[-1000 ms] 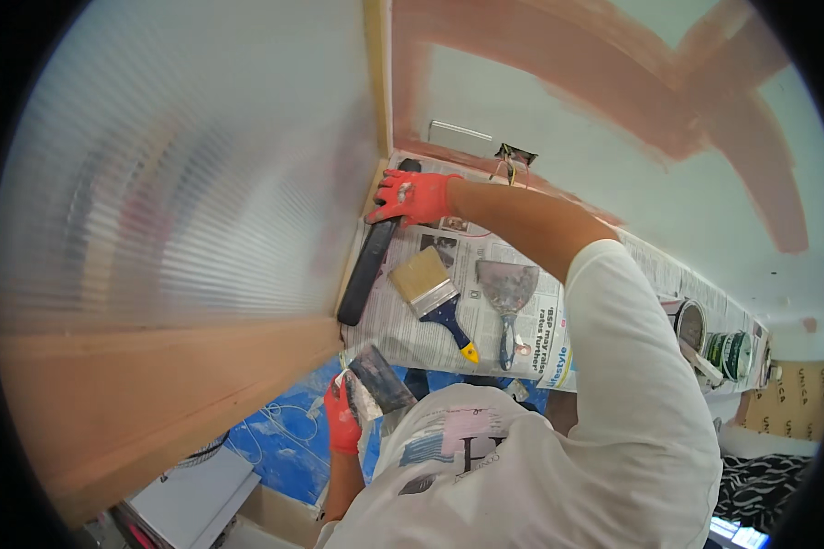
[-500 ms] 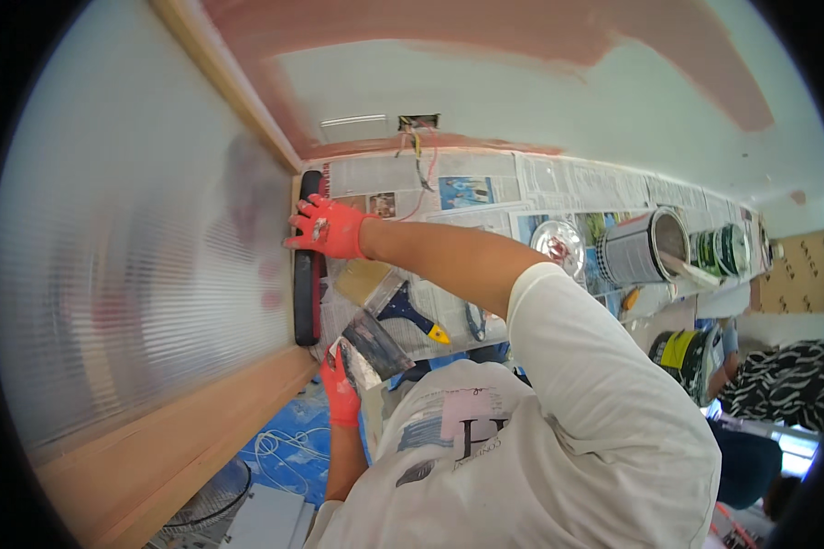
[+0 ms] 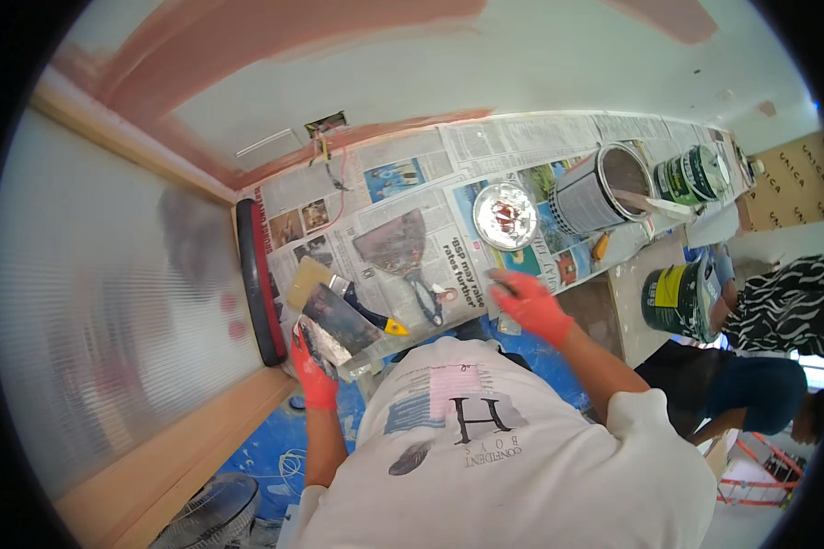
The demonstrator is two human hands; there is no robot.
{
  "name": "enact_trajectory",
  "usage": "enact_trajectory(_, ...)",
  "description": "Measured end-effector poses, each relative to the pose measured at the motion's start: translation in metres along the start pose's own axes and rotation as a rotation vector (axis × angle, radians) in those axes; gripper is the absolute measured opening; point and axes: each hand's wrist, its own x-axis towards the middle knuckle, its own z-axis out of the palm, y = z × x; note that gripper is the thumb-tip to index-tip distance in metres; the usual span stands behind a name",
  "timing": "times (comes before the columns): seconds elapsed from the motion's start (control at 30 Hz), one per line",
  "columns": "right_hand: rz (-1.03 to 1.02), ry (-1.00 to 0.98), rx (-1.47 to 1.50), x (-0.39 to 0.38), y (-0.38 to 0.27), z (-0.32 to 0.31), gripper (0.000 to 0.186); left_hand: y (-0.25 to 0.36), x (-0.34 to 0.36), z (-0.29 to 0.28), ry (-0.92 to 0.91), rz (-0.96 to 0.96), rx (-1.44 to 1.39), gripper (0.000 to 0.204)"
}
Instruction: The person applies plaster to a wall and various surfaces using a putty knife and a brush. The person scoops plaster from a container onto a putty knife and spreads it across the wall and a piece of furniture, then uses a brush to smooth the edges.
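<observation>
My left hand [image 3: 315, 375], in a red-coated glove, grips a wide putty knife [image 3: 341, 318] with whitish filler smeared near its handle. Under that blade lies a paintbrush [image 3: 308, 285] with pale bristles and a blue and yellow handle. My right hand [image 3: 533, 309], gloved alike, hovers by the table's near edge with fingers loosely extended; I see nothing held in it. Left of it, a second putty knife [image 3: 392, 245] rests on newspaper. A long black and red tool or strip [image 3: 260, 279] lies against the translucent panel.
Newspaper [image 3: 467, 142] covers the table. A round, paint-smeared lid [image 3: 505, 216], an open paint can [image 3: 577, 197] with a stick and a green tub [image 3: 677, 178] stand rightward. Loose wires [image 3: 325, 151] hang from the wall box. Another person's hand [image 3: 725, 306] touches a dark bucket [image 3: 666, 297].
My right hand has left the black and red piece and swung right to the table's near edge. The view has shifted, uncovering the second putty knife. My left hand keeps its putty knife.
</observation>
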Motion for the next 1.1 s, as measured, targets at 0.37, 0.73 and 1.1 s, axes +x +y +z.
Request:
enact_trajectory(0.37, 0.203, 0.939, 0.569, -0.051, 0.075, -0.177, 0.059, 0.03, -0.008, 0.187, -0.275, -0.382, -0.077, 0.042)
enact_trajectory(0.73, 0.046, 0.894, 0.29, 0.011, 0.078, -0.264, 0.059, -0.004, -0.039, 0.26, -0.449, -0.412, -0.017, 0.042)
enact_trajectory(1.1, 0.068, 0.618, 0.25, 0.045, 0.079, -0.282, 0.04, -0.016, -0.035, 0.246, -0.343, -0.431, -0.006, 0.039)
